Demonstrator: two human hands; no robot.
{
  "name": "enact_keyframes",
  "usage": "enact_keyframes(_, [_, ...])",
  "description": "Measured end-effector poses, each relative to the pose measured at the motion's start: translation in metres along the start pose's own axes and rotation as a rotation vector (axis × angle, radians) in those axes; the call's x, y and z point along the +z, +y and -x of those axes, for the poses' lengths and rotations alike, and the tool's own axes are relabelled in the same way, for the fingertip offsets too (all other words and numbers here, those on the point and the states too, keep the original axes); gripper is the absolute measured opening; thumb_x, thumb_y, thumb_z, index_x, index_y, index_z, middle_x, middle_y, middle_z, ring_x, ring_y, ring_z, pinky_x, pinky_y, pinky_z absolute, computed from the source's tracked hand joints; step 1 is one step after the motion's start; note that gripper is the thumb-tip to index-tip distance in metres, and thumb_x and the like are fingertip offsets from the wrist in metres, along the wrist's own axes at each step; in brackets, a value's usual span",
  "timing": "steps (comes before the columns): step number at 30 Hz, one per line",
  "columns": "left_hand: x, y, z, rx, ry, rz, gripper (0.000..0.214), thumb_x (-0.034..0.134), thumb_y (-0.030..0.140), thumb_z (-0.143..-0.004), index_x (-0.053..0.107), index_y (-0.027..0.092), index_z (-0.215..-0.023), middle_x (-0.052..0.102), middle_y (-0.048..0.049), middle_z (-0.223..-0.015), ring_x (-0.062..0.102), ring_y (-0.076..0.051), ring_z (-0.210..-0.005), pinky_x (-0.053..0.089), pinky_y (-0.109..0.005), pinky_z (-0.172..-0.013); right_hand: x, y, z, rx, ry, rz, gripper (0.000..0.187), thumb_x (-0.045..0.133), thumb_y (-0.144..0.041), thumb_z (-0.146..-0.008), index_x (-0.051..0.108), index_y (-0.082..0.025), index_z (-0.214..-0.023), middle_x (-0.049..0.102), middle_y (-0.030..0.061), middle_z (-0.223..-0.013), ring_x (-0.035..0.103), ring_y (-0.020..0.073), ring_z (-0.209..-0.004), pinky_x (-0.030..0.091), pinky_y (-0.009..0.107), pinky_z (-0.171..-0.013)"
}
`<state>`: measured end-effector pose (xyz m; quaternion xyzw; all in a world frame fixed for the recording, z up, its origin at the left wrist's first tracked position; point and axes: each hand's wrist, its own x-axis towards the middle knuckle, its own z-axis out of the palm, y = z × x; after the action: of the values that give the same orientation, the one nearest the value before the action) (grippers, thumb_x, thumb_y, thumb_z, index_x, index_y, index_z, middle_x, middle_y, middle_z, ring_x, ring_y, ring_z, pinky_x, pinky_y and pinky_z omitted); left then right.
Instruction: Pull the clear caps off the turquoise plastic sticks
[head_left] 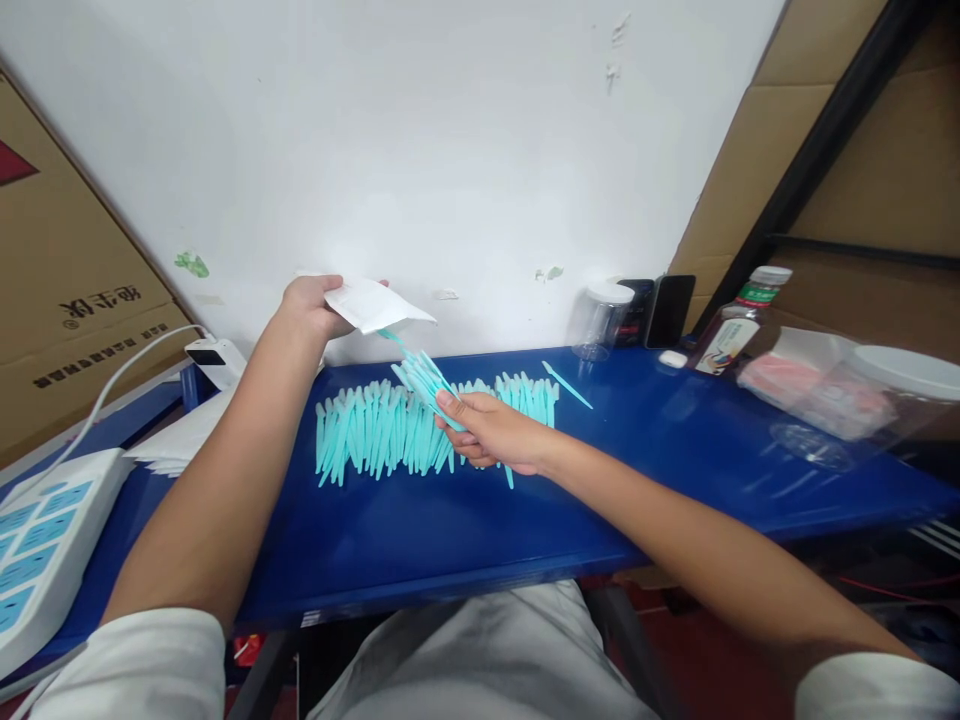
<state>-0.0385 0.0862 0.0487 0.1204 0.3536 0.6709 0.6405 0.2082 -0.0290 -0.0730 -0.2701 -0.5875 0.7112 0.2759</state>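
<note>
My left hand (319, 303) is raised near the wall and grips a white pouch (375, 303), tilted with its lower end toward the right. A bit of turquoise shows just under that end. In my right hand (484, 428) is a bunch of slim turquoise plastic sticks (424, 378), their tips pointing up and left toward the pouch. Beneath and behind this hand, a long row of the same sticks (375, 430) lies side by side on the blue table (465, 530). One loose stick (568, 385) rests apart, right of the row.
White sheets or pouches (180, 437) are stacked at left, beside a power strip (56, 550) and a small white device (214, 360). Toward the right are a clear jar (598, 325), dark phones (669, 310), a bottle (739, 320) and a large clear jar (870, 410). A wall (450, 150) bounds the back.
</note>
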Motion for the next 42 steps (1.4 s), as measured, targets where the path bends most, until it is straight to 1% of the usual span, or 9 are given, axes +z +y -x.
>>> enact_keyframes(4, [0.005,-0.002,0.007,0.032,-0.023,-0.129,0.059,0.043,0.016,-0.098,0.041,0.007,-0.156,0.074,-0.0288,-0.118,0.076,-0.039,-0.107,0.065,-0.052,-0.087,0.0,-0.002,-0.001,0.041,0.086,-0.067,0.049,0.059,-0.067,-0.098,0.053,-0.019,-0.092,0.034,-0.0096,-0.061,0.022,0.005,-0.046,0.017,0.017,-0.04])
enact_keyframes(9, [0.019,-0.016,0.029,0.098,-0.146,-0.154,0.062,0.051,0.015,-0.093,0.042,0.009,-0.155,0.075,-0.0268,-0.116,0.076,-0.04,-0.107,0.064,-0.053,-0.092,0.001,-0.005,-0.003,0.102,0.147,-0.238,0.04,0.055,-0.053,-0.106,0.052,-0.018,-0.088,0.042,-0.007,-0.063,0.026,0.0041,-0.044,0.018,0.015,-0.036])
enact_keyframes(15, [0.034,-0.05,0.07,0.109,-0.418,-0.347,0.057,0.056,0.02,-0.091,0.05,0.011,-0.147,0.077,-0.0226,-0.113,0.075,-0.039,-0.111,0.062,-0.055,-0.096,0.003,0.005,-0.01,0.12,0.151,-0.397,0.026,0.047,-0.032,-0.11,0.057,-0.015,-0.094,0.066,0.0078,-0.083,0.064,0.0119,-0.062,0.022,0.014,-0.032])
enact_keyframes(20, [0.031,-0.067,0.076,0.109,-0.58,-0.487,0.062,0.06,0.024,-0.086,0.054,0.011,-0.146,0.077,-0.0216,-0.117,0.07,-0.041,-0.12,0.061,-0.055,-0.1,0.005,0.012,-0.016,0.04,-0.006,-0.453,0.018,0.047,-0.018,-0.103,0.064,-0.013,-0.106,0.071,0.0088,-0.086,0.069,0.0132,-0.06,0.018,0.014,-0.03])
enact_keyframes(22, [0.03,-0.07,0.072,0.123,-0.577,-0.507,0.065,0.061,0.024,-0.082,0.054,0.014,-0.146,0.077,-0.0197,-0.118,0.069,-0.042,-0.122,0.06,-0.056,-0.102,0.008,0.012,-0.015,0.062,-0.028,-0.47,0.021,0.044,-0.019,-0.104,0.064,-0.013,-0.104,0.07,0.0078,-0.085,0.064,0.0103,-0.052,0.015,0.015,-0.028])
enact_keyframes(24, [0.028,-0.072,0.066,0.122,-0.565,-0.507,0.068,0.061,0.023,-0.081,0.053,0.015,-0.148,0.077,-0.0189,-0.119,0.068,-0.042,-0.123,0.059,-0.056,-0.102,0.011,0.011,-0.013,0.094,-0.04,-0.486,0.023,0.042,-0.021,-0.105,0.061,-0.014,-0.094,0.067,0.0038,-0.079,0.05,0.0053,-0.041,0.014,0.016,-0.028])
enact_keyframes(28, [0.025,-0.07,0.052,0.104,-0.475,-0.426,0.065,0.059,0.018,-0.081,0.053,0.014,-0.146,0.077,-0.0219,-0.115,0.07,-0.043,-0.119,0.062,-0.057,-0.098,0.018,0.008,-0.006,0.172,-0.059,-0.547,0.024,0.042,-0.026,-0.107,0.05,-0.018,-0.086,0.049,-0.0058,-0.063,0.029,0.0034,-0.036,0.012,0.016,-0.03])
enact_keyframes(35, [0.018,-0.059,0.032,0.071,-0.343,-0.314,0.063,0.057,0.014,-0.083,0.053,0.009,-0.146,0.077,-0.0257,-0.108,0.074,-0.044,-0.109,0.063,-0.056,-0.094,0.021,0.006,-0.003,0.222,0.0,-0.566,0.036,0.042,-0.048,-0.111,0.05,-0.019,-0.092,0.045,-0.0068,-0.063,0.03,0.0046,-0.039,0.014,0.017,-0.031])
enact_keyframes(42, [0.018,-0.039,0.025,0.115,-0.328,-0.333,0.054,0.052,0.019,-0.092,0.054,0.006,-0.145,0.078,-0.0227,-0.099,0.077,-0.036,-0.094,0.064,-0.045,-0.083,0.013,0.005,-0.009,0.176,0.216,-0.629,0.034,0.04,-0.044,-0.112,0.048,-0.019,-0.091,0.045,-0.0057,-0.063,0.031,0.0053,-0.041,0.015,0.016,-0.031])
